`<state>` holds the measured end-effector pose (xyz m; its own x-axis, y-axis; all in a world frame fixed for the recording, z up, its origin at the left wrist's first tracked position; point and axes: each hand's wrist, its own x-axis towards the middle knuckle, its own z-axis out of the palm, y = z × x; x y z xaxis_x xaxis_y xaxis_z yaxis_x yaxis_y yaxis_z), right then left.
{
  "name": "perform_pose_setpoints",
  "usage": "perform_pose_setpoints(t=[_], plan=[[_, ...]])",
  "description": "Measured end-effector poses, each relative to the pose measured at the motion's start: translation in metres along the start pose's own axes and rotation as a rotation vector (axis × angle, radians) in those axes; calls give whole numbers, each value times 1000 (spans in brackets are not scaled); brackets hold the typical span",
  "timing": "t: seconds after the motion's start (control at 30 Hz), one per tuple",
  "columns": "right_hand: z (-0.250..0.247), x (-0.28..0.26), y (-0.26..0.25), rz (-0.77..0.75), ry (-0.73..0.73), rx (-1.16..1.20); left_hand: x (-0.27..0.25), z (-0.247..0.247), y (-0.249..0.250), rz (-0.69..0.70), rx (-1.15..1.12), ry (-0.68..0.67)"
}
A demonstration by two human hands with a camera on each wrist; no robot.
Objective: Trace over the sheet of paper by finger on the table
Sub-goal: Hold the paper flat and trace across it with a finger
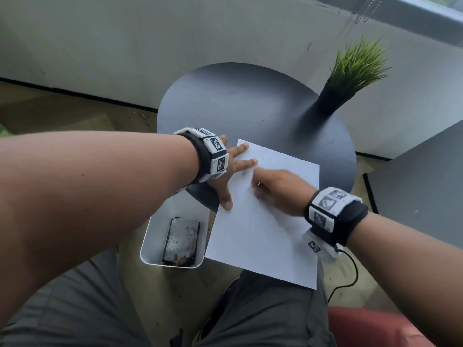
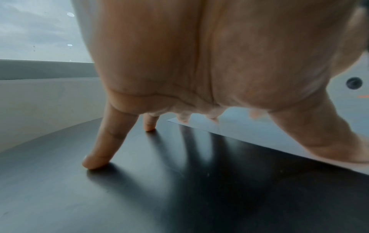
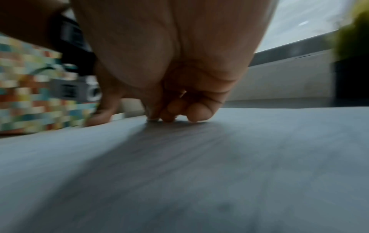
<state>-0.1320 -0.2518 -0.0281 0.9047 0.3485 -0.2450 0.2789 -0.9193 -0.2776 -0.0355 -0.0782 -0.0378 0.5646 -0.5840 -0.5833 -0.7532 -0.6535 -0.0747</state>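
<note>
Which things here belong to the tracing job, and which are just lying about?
In the job:
- sheet of paper, overhanging the table's near edge
- round dark table
- left hand, fingers spread, pinning the sheet's left edge
- right hand, on the sheet, blurred

Lying about:
- potted grass plant on the table
- white bin on the floor beside the table, something dark inside

Left hand [image 2: 199,63] spread, fingertips [image 2: 93,162] down on dark table [image 2: 139,197]; two fingers and thumb press edge of white paper [image 2: 259,134]. Window and wall behind.
</note>
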Motion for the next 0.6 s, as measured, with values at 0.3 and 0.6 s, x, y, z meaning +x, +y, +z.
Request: perform_pose_setpoints(t=[0.3, 0.6], plan=[[5, -14, -25, -175, -117, -48, -5, -6, 1, -23, 41, -16], [-5, 22, 22, 356, 65, 163, -19, -8, 8, -39, -77, 36]])
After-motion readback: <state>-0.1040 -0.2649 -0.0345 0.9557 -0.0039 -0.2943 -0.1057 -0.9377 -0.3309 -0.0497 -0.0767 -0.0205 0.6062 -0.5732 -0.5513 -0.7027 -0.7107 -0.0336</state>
